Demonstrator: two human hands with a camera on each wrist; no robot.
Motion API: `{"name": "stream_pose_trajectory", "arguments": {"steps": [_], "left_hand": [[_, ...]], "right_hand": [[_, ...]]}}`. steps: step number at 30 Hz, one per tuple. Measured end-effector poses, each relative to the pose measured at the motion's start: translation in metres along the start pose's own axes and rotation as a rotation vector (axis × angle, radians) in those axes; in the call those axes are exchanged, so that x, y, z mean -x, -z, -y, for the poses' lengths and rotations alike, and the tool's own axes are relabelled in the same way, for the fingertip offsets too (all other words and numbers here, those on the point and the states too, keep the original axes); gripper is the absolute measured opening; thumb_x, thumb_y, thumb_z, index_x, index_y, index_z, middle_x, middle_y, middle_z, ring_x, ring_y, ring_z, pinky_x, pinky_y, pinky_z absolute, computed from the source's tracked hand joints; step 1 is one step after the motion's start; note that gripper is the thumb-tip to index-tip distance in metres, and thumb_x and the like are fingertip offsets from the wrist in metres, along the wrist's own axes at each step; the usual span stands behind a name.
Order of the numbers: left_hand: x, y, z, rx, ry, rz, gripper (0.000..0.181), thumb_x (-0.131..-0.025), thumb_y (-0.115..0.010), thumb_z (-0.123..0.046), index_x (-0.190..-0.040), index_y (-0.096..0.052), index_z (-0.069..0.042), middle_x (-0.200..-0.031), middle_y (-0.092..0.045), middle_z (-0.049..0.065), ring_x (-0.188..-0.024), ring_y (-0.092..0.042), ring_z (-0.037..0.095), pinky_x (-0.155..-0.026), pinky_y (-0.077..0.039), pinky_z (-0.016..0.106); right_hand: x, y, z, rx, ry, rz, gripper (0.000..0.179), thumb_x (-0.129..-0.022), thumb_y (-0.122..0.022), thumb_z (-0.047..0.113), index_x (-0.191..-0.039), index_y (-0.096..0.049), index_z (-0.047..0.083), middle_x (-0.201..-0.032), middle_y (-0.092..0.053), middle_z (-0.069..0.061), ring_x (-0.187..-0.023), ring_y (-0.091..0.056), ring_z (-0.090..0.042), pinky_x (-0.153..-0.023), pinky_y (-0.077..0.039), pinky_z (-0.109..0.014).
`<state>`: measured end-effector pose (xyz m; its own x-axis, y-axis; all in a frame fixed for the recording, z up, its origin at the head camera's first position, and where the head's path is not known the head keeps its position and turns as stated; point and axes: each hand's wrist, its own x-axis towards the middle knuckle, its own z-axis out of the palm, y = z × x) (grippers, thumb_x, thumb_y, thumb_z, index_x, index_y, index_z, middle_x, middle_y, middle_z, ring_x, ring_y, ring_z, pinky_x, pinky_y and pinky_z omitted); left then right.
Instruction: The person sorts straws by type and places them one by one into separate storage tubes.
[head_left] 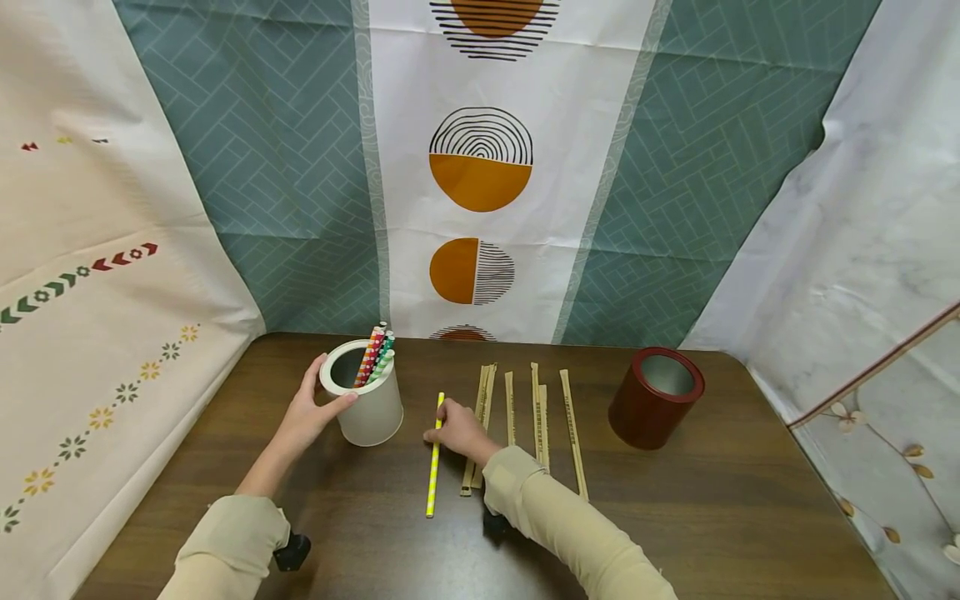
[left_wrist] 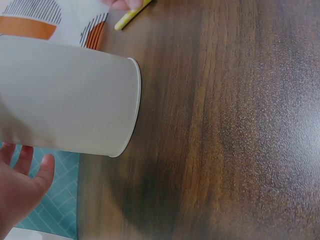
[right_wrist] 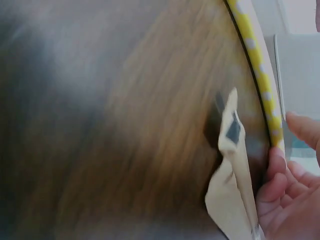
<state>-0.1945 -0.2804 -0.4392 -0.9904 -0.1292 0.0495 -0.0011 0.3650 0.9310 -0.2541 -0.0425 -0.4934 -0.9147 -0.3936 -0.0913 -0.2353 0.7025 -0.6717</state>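
On the left of the table, my left hand holds a white can, its thumb at the front of the rim and its fingers on the far left side. Several patterned paper straws, red and green among them, lean inside the can. Just right of it, my right hand pinches a yellow paper straw with pale spots by its upper part. That straw lies on or close to the table; the exact gap cannot be told. In the right wrist view, a torn paper wrapper lies beside the hand.
Several tan paper straw wrappers lie in a row on the brown wooden table, some partly under my right forearm. A dark red can stands at the right. Patterned cloth hangs behind the table.
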Motion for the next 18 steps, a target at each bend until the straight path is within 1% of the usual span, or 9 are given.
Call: {"name": "stream_pose_trajectory", "arguments": {"steps": [3,6,9,14,18], "left_hand": [[0.0,-0.0004,-0.0001,0.003,0.001,-0.001,0.087,-0.081,-0.063,-0.027,-0.143,-0.004,-0.014,-0.143,-0.019,0.016,-0.125,-0.023,0.033,-0.099,-0.02,0.056],[-0.0004,-0.0008,0.0003,0.004,0.002,-0.003,0.087,-0.08,-0.063,-0.027,-0.143,-0.004,-0.015,-0.142,-0.021,0.017,-0.125,-0.023,0.033,-0.098,-0.02,0.056],[-0.001,-0.0009,0.0003,0.008,0.004,-0.002,0.087,-0.08,-0.063,-0.026,-0.143,-0.004,-0.015,-0.142,-0.021,0.017,-0.125,-0.023,0.032,-0.098,-0.02,0.055],[-0.0008,-0.0007,0.001,0.01,0.008,-0.001,0.087,-0.08,-0.064,-0.026,-0.143,-0.004,-0.016,-0.143,-0.019,0.016,-0.125,-0.022,0.033,-0.098,-0.021,0.056],[-0.0006,-0.0006,0.0012,0.005,0.003,-0.004,0.087,-0.08,-0.064,-0.026,-0.143,-0.004,-0.015,-0.143,-0.019,0.016,-0.125,-0.023,0.034,-0.098,-0.021,0.056]], "right_hand": [[-0.0021,-0.0035,0.0013,0.034,-0.059,-0.034,0.039,-0.068,-0.074,0.032,-0.087,-0.047,0.012,-0.065,-0.048,0.0,-0.054,-0.043,-0.015,-0.047,-0.033,-0.026],[-0.0044,-0.0051,0.002,0.047,-0.093,-0.053,0.041,-0.068,-0.075,0.032,-0.089,-0.046,0.012,-0.065,-0.049,0.0,-0.055,-0.045,-0.015,-0.046,-0.033,-0.026],[-0.0058,-0.005,0.0015,0.046,-0.094,-0.065,0.04,-0.067,-0.076,0.029,-0.089,-0.048,0.011,-0.066,-0.05,0.0,-0.056,-0.046,-0.015,-0.047,-0.035,-0.026],[-0.0071,-0.0051,0.0001,0.075,-0.066,-0.084,0.035,-0.066,-0.077,0.023,-0.087,-0.054,0.008,-0.07,-0.054,-0.001,-0.06,-0.047,-0.013,-0.051,-0.038,-0.023],[-0.0066,-0.0047,0.0004,0.049,-0.064,-0.064,0.03,-0.068,-0.075,0.016,-0.089,-0.056,0.005,-0.069,-0.056,-0.003,-0.052,-0.05,-0.011,-0.045,-0.041,-0.021]]}}
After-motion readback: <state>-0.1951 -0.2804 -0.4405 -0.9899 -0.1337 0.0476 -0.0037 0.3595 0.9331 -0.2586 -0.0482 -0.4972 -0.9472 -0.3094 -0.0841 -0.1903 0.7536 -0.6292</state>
